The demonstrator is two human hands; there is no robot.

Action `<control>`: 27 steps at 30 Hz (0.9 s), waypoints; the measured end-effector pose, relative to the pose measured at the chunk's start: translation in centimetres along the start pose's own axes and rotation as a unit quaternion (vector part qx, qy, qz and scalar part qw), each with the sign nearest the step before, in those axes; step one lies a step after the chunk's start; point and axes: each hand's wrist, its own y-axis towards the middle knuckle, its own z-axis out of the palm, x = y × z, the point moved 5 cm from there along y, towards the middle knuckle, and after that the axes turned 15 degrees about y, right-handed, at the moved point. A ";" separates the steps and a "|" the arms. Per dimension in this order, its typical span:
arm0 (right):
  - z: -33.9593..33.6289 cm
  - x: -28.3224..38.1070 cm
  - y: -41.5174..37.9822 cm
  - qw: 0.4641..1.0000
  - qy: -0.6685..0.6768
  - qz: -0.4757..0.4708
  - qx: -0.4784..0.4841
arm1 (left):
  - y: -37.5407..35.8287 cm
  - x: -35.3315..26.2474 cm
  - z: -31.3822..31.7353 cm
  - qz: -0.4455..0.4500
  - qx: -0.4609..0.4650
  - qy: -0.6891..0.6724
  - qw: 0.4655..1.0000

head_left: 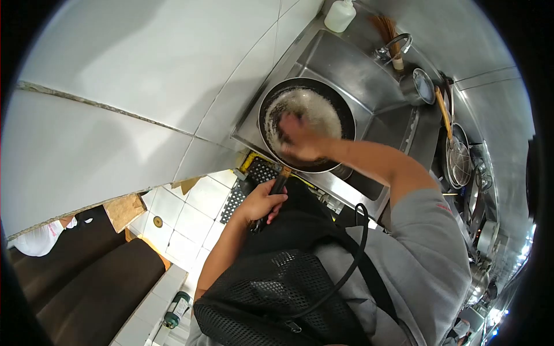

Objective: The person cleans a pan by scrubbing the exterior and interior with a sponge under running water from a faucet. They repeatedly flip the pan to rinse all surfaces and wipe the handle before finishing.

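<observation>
A black frying pan (351, 112) rests over the steel sink, its inside covered with whitish suds. My left hand (263, 202) is wrapped round the pan's dark handle (279, 183), close to my body. Inside the pan, my right hand (304, 141) is over the foamy bottom, the arm reaching in from the right. Motion smears its fingers, so I cannot make out whether they hold anything.
Beyond the pan lie the steel sink (358, 69) and a faucet (398, 46). A white soap bottle (340, 16) stands at the back. Strainers (459, 161) and a small pot (416, 86) are on the right. A tiled wall (127, 63) borders the left.
</observation>
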 end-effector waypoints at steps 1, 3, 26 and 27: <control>6.7 -1.8 3.3 0.978 0.047 -0.190 -0.066 | 0.2 -0.1 0.1 -0.002 0.001 0.003 1.000; 4.7 -2.8 2.5 0.973 -0.028 -0.226 -0.030 | 0.1 0.1 0.1 -0.007 0.003 0.006 1.000; -1.8 -3.7 3.0 0.969 -0.028 -0.209 -0.126 | -0.2 0.7 0.9 0.007 -0.046 0.004 0.999; -0.9 -3.6 3.4 0.982 0.035 -0.137 -0.123 | -0.1 0.6 0.9 0.010 -0.051 0.002 0.999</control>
